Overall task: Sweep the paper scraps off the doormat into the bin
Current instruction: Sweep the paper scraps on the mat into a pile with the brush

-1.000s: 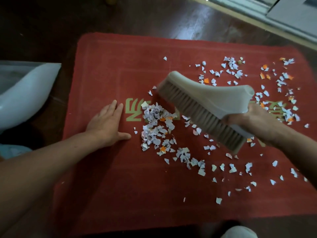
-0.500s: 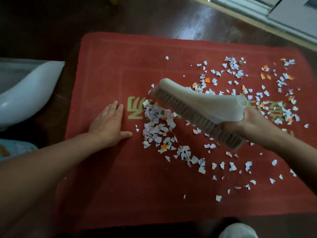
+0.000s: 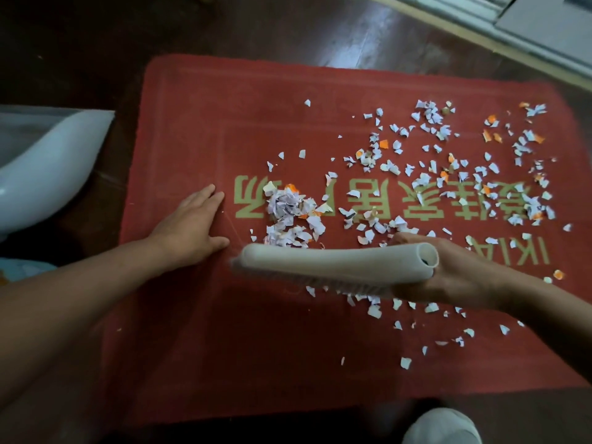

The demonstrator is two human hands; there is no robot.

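A red doormat [image 3: 198, 347] with gold lettering lies on a dark wooden floor [image 3: 256, 27], seen from above; small white and orange paper scraps [image 3: 432, 174] are strewn over its right half, thickest toward the far right corner and thinner toward the near edge; a denser pile of scraps [image 3: 288, 216] sits near the mat's middle, on the lettering. The left hand [image 3: 192, 225] rests palm down on the mat between its left edge and the pile, fingers straight and flat, holding nothing. The right hand [image 3: 458, 277] grips the handle of a pale plastic hand brush [image 3: 320, 264], fingers curled round it; the brush lies crosswise just nearer than the pile, bristles facing down at the mat and blurred, with loose scraps just beside them. A pale blue-white bin [image 3: 48, 168] lies on the floor beyond the mat's left edge, apart from it. A white shoe tip [image 3: 442, 427] shows past the mat's near edge.
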